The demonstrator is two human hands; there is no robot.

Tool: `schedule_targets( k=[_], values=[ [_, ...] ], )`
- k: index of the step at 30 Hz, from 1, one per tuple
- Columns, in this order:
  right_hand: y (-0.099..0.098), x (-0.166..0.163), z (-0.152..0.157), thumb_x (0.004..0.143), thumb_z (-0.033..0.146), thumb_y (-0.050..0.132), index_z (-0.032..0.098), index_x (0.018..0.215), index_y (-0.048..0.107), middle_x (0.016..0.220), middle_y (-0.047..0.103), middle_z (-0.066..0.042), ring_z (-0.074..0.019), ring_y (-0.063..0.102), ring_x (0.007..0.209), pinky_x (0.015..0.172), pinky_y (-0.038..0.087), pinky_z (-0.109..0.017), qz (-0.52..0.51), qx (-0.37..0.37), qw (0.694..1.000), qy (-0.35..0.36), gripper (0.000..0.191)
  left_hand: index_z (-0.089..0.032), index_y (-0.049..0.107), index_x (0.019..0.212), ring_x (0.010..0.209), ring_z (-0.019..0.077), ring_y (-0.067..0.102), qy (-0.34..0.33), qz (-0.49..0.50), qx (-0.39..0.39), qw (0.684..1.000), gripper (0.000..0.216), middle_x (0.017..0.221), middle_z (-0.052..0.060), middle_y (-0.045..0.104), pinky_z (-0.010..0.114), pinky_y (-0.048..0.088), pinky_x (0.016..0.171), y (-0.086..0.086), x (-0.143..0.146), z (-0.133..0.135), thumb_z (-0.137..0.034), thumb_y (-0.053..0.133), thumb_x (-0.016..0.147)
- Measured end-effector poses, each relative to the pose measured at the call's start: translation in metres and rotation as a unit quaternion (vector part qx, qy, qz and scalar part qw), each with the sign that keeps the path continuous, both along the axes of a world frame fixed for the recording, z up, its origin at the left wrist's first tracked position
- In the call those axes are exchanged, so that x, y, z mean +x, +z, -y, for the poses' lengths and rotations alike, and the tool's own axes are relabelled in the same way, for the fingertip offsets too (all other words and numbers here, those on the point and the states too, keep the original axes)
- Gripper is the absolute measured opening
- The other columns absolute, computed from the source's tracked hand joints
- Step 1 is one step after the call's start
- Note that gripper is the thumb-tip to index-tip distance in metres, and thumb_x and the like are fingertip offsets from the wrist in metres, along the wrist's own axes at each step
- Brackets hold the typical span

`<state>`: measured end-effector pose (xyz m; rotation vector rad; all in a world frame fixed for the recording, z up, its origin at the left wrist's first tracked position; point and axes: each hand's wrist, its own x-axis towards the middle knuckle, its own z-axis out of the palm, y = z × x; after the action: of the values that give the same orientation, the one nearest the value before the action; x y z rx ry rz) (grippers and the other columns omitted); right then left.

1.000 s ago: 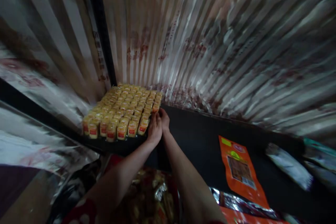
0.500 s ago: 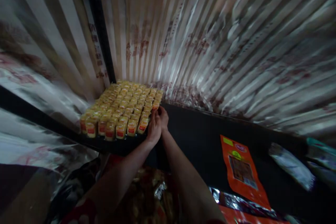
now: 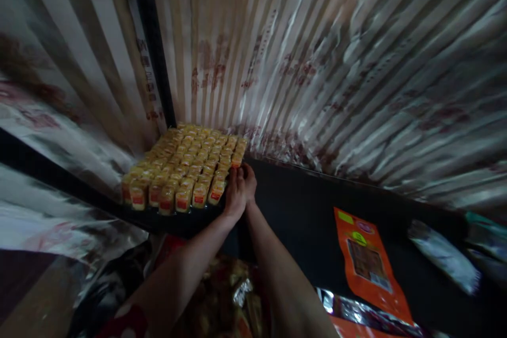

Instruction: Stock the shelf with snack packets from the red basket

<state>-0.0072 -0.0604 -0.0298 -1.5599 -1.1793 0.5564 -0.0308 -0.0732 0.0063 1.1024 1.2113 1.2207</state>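
Observation:
Rows of small yellow packets [image 3: 199, 193] with red-orange labels stand packed together on the dark shelf [image 3: 301, 195], in its left corner. Both my hands are together at the right side of this block. My left hand [image 3: 236, 193] is closed, its fingers pressed together beside the front right packets. Touching it on the right, my right hand [image 3: 249, 182] is closed with bent fingers. Just beyond the fingertips stands an orange-labelled packet [image 3: 237, 160] at the end of the rightmost row. Whatever lies between the hands is hidden.
An orange pouch [image 3: 370, 259] lies on the shelf to the right, with a white package [image 3: 446, 256] farther right. Below my forearms are more wrapped packets [image 3: 237, 301], dimly seen. Striped plastic sheeting [image 3: 293, 63] covers the back, and a dark upright post [image 3: 152, 37] stands at the corner.
The view has shifted slightly, so the shelf items appear a little lower. My hands remain together at the block's right side, with little visible movement against the packets.

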Motion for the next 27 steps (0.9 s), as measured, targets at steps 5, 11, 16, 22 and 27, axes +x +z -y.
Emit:
schedule_targets(
  k=[5,11,16,22,27],
  values=[
    [0.004,0.003,-0.009,0.084,0.041,0.046,0.017,0.121,0.057,0.116,0.065,-0.01,-0.0208,0.058,0.109,0.094,0.045,-0.035,-0.052,0.001,0.998,0.017,0.046,-0.018,0.039,0.14,0.142,0.0204,0.021,0.005,-0.092,0.031,0.995,0.048,0.151,0.008,0.034,0.036,0.011,0.12,-0.004,-0.03,0.025,-0.03,0.033,0.095],
    [0.006,-0.002,-0.024,0.083,0.036,0.05,0.019,0.121,0.058,0.108,0.07,-0.007,-0.0202,0.063,0.102,0.088,0.05,-0.034,-0.109,0.014,0.991,0.074,0.043,-0.012,0.033,0.143,0.142,0.014,0.022,0.004,-0.129,0.017,0.992,0.049,0.153,0.01,0.028,0.029,0.013,0.118,-0.006,-0.033,0.024,-0.026,0.031,0.095],
    [0.007,-0.001,-0.023,0.084,0.038,0.047,0.017,0.119,0.058,0.118,0.066,-0.01,-0.0201,0.061,0.106,0.093,0.048,-0.036,-0.12,0.025,0.991,0.06,0.042,-0.011,0.034,0.142,0.142,0.0147,0.022,0.007,-0.121,0.018,0.992,0.049,0.152,0.011,0.028,0.028,0.014,0.118,-0.008,-0.032,0.024,-0.029,0.03,0.096],
    [0.008,0.005,-0.026,0.085,0.042,0.043,0.017,0.122,0.055,0.123,0.062,-0.009,-0.0192,0.057,0.113,0.098,0.044,-0.035,-0.081,0.019,0.996,0.037,0.047,-0.011,0.033,0.142,0.142,0.0141,0.022,0.005,-0.104,0.009,0.994,0.05,0.152,0.011,0.028,0.03,0.014,0.118,-0.005,-0.035,0.029,-0.03,0.027,0.096],
    [0.011,0.009,-0.015,0.084,0.039,0.043,0.016,0.12,0.056,0.127,0.059,-0.01,-0.0198,0.053,0.118,0.102,0.04,-0.038,-0.073,0.004,0.997,0.007,0.045,-0.012,0.038,0.139,0.141,0.0154,0.024,0.002,-0.12,-0.004,0.993,0.047,0.151,0.011,0.032,0.032,0.015,0.118,0.003,-0.037,0.034,-0.027,0.029,0.096]
  ],
)
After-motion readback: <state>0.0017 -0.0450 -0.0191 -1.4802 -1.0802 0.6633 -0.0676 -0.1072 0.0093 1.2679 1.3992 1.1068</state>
